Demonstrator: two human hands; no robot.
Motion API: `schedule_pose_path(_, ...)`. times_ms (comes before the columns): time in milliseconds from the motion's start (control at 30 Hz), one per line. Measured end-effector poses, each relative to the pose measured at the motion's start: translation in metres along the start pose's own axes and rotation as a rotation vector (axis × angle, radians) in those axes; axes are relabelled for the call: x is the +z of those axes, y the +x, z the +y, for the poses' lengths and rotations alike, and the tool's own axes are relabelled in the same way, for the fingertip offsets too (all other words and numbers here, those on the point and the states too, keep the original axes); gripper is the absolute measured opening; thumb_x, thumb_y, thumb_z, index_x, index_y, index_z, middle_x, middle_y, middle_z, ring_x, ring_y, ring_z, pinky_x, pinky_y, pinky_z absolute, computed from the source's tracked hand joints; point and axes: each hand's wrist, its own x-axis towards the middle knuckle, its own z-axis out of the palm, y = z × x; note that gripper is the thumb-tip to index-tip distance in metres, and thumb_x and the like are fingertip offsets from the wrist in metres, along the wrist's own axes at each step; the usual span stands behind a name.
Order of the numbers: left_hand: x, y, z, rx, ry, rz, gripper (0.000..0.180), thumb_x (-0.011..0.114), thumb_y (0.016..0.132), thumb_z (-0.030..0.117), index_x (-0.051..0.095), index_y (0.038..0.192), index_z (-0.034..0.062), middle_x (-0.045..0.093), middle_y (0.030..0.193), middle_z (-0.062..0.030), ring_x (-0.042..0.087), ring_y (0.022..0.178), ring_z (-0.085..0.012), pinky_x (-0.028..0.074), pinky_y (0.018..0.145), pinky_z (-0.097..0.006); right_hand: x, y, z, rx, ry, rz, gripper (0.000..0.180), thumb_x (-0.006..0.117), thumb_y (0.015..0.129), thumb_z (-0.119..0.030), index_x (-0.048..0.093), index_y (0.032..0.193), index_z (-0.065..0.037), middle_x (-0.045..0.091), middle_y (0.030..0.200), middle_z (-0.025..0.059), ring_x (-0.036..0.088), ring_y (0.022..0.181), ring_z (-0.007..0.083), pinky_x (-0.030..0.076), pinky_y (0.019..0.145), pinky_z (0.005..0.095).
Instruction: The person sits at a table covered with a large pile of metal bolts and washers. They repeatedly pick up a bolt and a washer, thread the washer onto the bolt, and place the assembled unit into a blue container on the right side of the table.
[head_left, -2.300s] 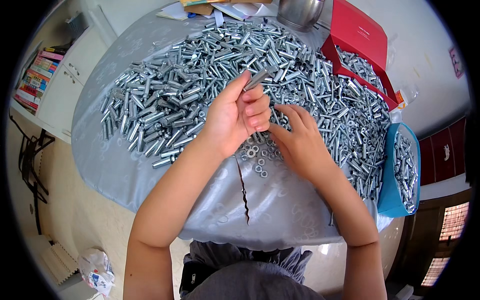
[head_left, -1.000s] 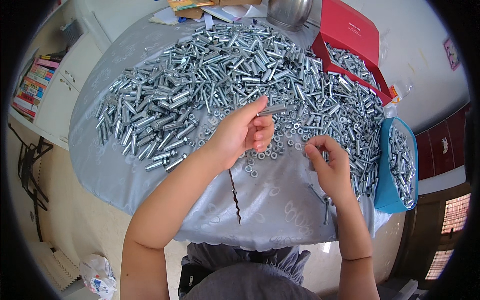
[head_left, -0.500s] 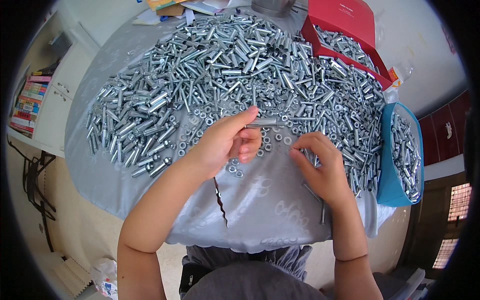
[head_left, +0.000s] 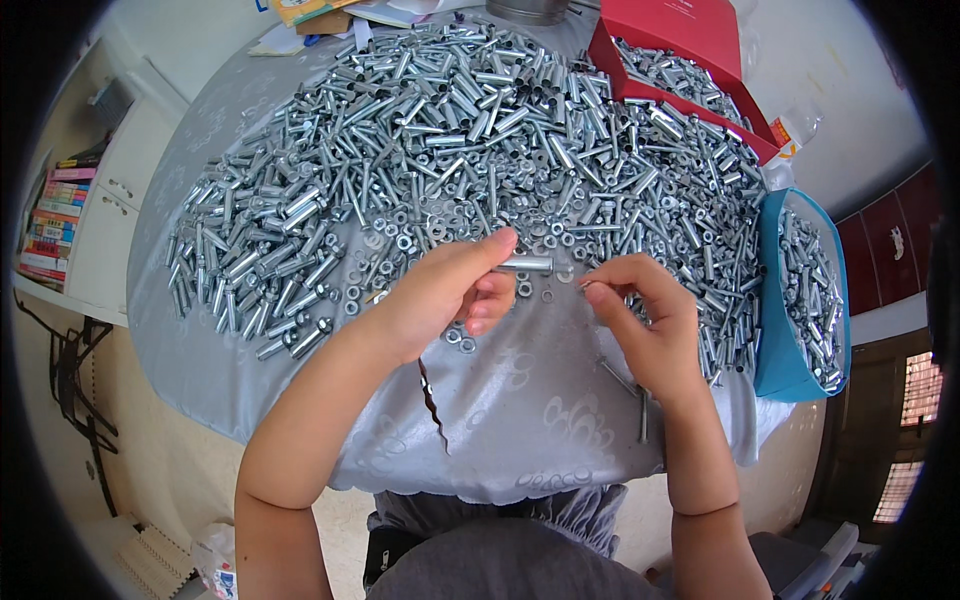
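A satin sheen is shown by the smooth grey tablecloth point(head_left: 500, 410). Bright, glossy metal is seen in the held sleeve point(head_left: 530, 264) and the heaped fasteners point(head_left: 450, 140). Paper sheets point(head_left: 276, 42) are set by the far edge; the blue container point(head_left: 776, 310), near the right edge, is finished matt.

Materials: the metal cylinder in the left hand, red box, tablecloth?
Cylinder in left hand: probably plated steel; smooth, bright highlights. Red box: likely cardboard; thin, flat panels. Tablecloth: sheeny grey, patterned, draping in folds; fabric or plastic, can't tell.
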Motion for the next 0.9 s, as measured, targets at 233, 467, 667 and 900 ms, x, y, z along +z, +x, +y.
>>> schedule_pose_path(233,0.011,-0.002,0.000,-0.041,0.054,-0.055,0.050,0.036,0.090,0.051,0.029,0.056,0.0146,0.033,0.050,0.0029,0.035,0.044,-0.0079,0.032,0.046,-0.022,0.003,-0.005,0.004,0.175,0.372,-0.044,0.012,0.058,0.084,-0.011,0.058,0.087,0.000,0.057,0.079,0.0017,0.052,0.073,0.0073,0.042,0.067,0.0212)
schedule_pose_path(467,0.012,-0.004,0.003,-0.030,0.084,-0.042,0.050,0.036,0.090,0.050,0.030,0.055,0.0141,0.033,0.051,0.0025,0.035,0.044,-0.0079,0.033,0.047,-0.023,0.003,-0.006,-0.003,0.227,0.495,-0.069,0.016,0.057,0.086,-0.015,0.057,0.088,0.001,0.057,0.079,0.0017,0.052,0.073,0.0074,0.041,0.067,0.0206)
schedule_pose_path(667,0.012,-0.003,-0.001,-0.039,0.053,-0.075,0.050,0.036,0.090,0.050,0.030,0.056,0.0141,0.033,0.051,0.0027,0.035,0.044,-0.0077,0.035,0.048,-0.024,0.003,-0.006,0.002,0.213,0.495,-0.099,0.016,0.057,0.086,-0.016,0.056,0.088,0.001,0.057,0.078,0.0020,0.052,0.073,0.0074,0.041,0.066,0.0203)
schedule_pose_path(900,0.010,0.000,-0.006,-0.044,-0.003,-0.099,0.048,0.036,0.090,0.050,0.029,0.057,0.0153,0.033,0.051,0.0031,0.036,0.045,-0.0076,0.035,0.047,-0.024,0.007,-0.004,-0.005,0.289,0.572,-0.002,0.012,0.058,0.085,-0.012,0.056,0.087,0.000,0.056,0.077,0.0006,0.051,0.072,0.0067,0.040,0.065,0.0194)
